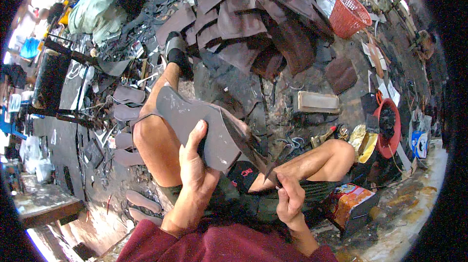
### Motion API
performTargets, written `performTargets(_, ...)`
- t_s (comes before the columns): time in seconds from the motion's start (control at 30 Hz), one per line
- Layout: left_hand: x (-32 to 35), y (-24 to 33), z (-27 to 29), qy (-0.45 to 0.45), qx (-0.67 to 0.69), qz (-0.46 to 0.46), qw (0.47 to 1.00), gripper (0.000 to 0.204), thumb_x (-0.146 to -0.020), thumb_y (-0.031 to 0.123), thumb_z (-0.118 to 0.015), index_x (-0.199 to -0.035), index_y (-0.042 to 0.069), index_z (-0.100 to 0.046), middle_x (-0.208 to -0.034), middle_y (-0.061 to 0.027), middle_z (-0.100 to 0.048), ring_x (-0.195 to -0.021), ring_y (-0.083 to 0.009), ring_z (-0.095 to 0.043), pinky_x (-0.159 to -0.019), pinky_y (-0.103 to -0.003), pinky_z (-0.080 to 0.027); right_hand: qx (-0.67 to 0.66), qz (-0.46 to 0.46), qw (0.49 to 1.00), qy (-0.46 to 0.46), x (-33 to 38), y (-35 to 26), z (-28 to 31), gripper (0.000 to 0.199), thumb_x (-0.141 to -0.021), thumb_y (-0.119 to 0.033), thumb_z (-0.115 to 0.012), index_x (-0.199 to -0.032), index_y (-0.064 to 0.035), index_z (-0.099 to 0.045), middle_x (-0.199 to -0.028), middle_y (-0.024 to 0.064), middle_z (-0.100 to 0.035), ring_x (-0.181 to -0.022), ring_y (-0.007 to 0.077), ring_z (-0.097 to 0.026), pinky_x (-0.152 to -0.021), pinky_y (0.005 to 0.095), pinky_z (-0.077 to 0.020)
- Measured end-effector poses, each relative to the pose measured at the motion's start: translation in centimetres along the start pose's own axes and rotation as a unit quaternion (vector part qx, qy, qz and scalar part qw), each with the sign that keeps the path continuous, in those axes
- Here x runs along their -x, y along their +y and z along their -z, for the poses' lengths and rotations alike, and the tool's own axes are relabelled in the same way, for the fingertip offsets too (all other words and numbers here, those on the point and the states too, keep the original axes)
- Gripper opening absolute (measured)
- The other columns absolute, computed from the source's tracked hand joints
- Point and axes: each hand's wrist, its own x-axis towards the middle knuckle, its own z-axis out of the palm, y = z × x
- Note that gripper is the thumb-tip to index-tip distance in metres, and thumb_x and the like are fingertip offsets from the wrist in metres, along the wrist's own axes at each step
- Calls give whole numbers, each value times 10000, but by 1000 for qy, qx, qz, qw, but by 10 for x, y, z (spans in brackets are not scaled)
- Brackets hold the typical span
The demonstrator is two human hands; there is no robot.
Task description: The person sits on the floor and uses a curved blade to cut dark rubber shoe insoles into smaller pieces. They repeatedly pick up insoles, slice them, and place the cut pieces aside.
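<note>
My left hand grips a grey shoe sole, its thumb pressed on the upper face and its fingers hidden underneath. The sole is held tilted above my lap, with pale smudges on its surface. Along its right edge runs a dark strip that slants down toward my right hand. The fingers of that hand are closed by a thin, dark, pointed piece; whether this is a blade or part of the strip I cannot tell. A bit of metal shows at the fingers.
Dark sheets lie heaped ahead, beside a red basket. A pale rectangular block sits on the floor. Several cut soles lie left of my leg. At right stand a red bowl and a printed box.
</note>
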Motion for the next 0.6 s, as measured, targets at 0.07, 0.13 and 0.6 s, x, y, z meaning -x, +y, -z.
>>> performTargets(0.07, -1, -7, 14, 28, -21, -5, 999, 385, -907, 303, -658, -1176, 34, -598, -1045, -105, -685, -963, -273, -659, -912, -388, -521, 11, -31, 999, -39, 11, -2, 9, 299, -994, -130, -499, -1218, 41, -599, -968, 205, -660, -807, 340, -647, -707, 386, -498)
performTargets(0.13, 2, -11, 31, 21, -97, -39, 994, 420, -870, 296, -669, -1183, 25, -597, -1077, -109, -671, -962, -268, -654, -883, -394, -528, 5, -52, 996, -78, -3, -13, 15, 286, -976, -108, -523, -1208, 38, -607, -967, 200, -665, -795, 343, -655, -691, 382, -503)
performTargets(0.6, 14, 13, 80, 40, -248, -6, 968, 612, -676, 194, -823, -1168, -47, -550, -1028, -129, -641, -912, -254, -649, -823, -398, -549, -30, -28, 974, -223, -94, -7, -41, 348, -932, -172, -614, -1280, -193, -616, -764, 110, -592, -670, 324, -628, -586, 415, -518)
